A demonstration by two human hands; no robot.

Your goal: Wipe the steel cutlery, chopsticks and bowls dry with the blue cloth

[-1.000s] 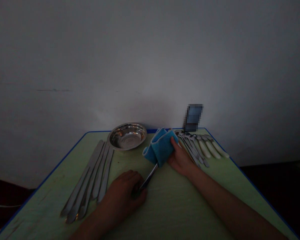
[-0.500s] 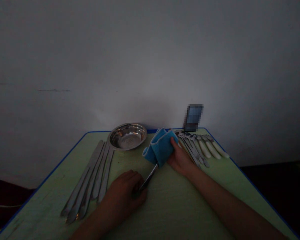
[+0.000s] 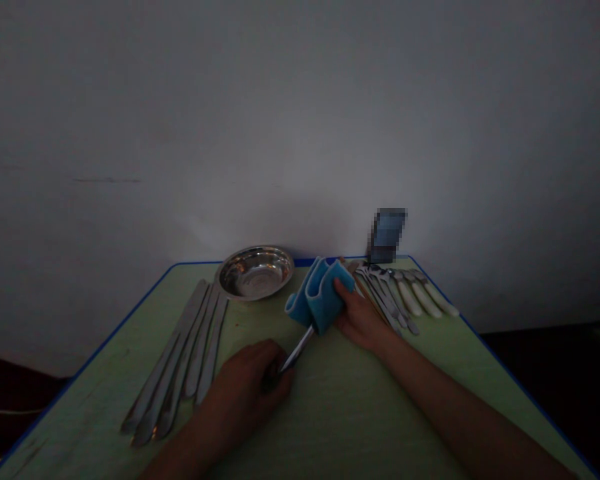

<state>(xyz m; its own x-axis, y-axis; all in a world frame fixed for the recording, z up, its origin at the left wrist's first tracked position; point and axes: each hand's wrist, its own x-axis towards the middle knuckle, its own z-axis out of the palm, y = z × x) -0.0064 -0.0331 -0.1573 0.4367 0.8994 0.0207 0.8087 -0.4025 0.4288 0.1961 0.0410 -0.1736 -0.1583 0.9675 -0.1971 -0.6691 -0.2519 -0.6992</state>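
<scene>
In the head view my left hand [image 3: 260, 373] is closed around one end of a shiny piece of metal cutlery [image 3: 299, 348]. Its other end runs up into a folded blue cloth [image 3: 325, 297], so its kind is hidden. My right hand [image 3: 356, 317] grips that cloth from the right, the thumb lying on its near face. To the left of my left hand lie several long table knives [image 3: 180, 360], side by side. A shallow, shiny metal bowl [image 3: 255, 273] stands behind them, left of the cloth.
Beyond my right hand lie several metal forks or spoons [image 3: 390, 300] and several white-handled utensils [image 3: 425, 293]. A pixelated phone-like device [image 3: 387, 235] stands upright at the back edge. The pale green table [image 3: 340, 420] has a blue rim and meets a grey wall [image 3: 300, 133].
The cloth has shifted slightly in my right hand, its folds opening a little, and my right thumb has moved slightly left. The cutlery has turned slightly in my left hand.
</scene>
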